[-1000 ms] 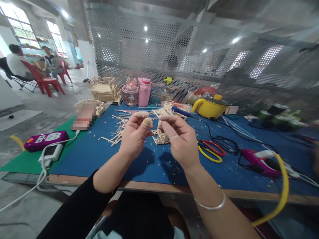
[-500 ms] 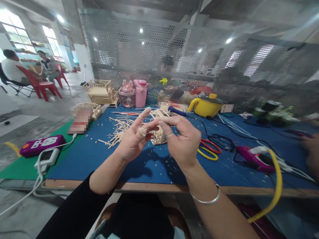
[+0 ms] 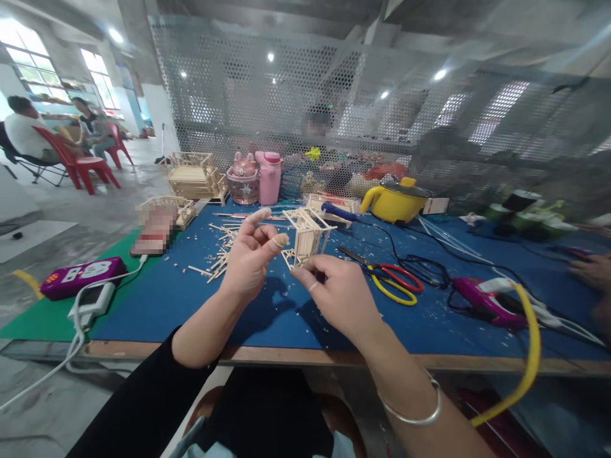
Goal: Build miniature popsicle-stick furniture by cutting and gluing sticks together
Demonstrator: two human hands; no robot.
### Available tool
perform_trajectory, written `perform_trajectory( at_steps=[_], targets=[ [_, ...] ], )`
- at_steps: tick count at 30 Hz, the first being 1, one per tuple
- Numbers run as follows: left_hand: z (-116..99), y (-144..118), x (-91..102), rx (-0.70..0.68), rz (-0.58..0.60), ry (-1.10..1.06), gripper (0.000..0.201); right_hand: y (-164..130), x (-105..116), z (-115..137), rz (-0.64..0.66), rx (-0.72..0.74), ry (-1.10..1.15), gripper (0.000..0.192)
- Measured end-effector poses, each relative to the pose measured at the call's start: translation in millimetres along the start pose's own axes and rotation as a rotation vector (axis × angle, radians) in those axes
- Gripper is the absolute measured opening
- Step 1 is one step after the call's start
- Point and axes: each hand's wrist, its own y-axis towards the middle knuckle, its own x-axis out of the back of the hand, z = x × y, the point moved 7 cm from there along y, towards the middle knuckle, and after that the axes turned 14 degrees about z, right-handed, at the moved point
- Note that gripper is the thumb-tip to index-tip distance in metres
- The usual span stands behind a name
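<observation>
A small stick-built wooden model [image 3: 308,238] with thin posts and an open frame stands in front of me on the blue mat. My right hand [image 3: 338,289] is at its lower front corner, thumb and fingers closed on the frame there; the exact contact is partly hidden. To the left of the model, my left hand [image 3: 248,261] is held above the mat, index finger and thumb stretched apart and the other fingers curled, with nothing visible in it. A pale cover wraps the left thumb tip. Loose wooden sticks [image 3: 220,257] lie behind the left hand.
Scissors [image 3: 394,283] with red and yellow handles lie right of the model. Behind are a blue-handled tool [image 3: 338,212] with a cord, a yellow pot [image 3: 398,202] and a pink bottle [image 3: 270,179]. Purple power strips [image 3: 487,304] and a phone [image 3: 155,229] flank the mat. Another person's hand is far right.
My hands have parted from each other. The right hand came down to the model's lower corner, and the left drew back leftward, so the model and the scissor blades now show.
</observation>
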Motion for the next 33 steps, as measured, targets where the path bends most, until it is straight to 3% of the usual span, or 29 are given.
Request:
perform_trajectory(
  at_steps=[1, 5, 11, 15, 19, 22, 29, 33],
  targets=[
    [-1, 0, 2.5, -0.027, -0.025, 0.026, 0.053, -1, 1, 3, -0.057, 0.018, 0.053, 0.009],
    [-6, -1, 6.0, -0.092, -0.067, 0.128, 0.058, -3, 10, 10, -0.269, 0.094, 0.253, 0.013],
    [-9, -3, 0.6, -0.136, -0.026, 0.224, 0.052, 5, 5, 4, -0.297, 0.086, 0.453, 0.012],
    [-11, -5, -0.8, -0.167, -0.034, 0.282, 0.046, 0, 6, 12, -0.407, 0.138, 0.317, 0.005],
    [-16, -7, -2.4, -0.227, -0.048, 0.379, 0.039, -1, 3, 27, -0.429, 0.251, 0.092, 0.006],
    [-18, -9, -3.5, -0.251, -0.050, 0.437, 0.037, 0, 5, 30, -0.453, 0.240, -0.033, 0.006],
    [-16, -12, -4.3, -0.254, -0.080, 0.514, 0.034, 9, 0, 28, -0.352, 0.206, -0.179, 0.012],
    [-16, -14, -5.9, -0.293, -0.100, 0.551, 0.032, 9, -4, 32, -0.358, 0.231, -0.209, 0.015]
  ],
)
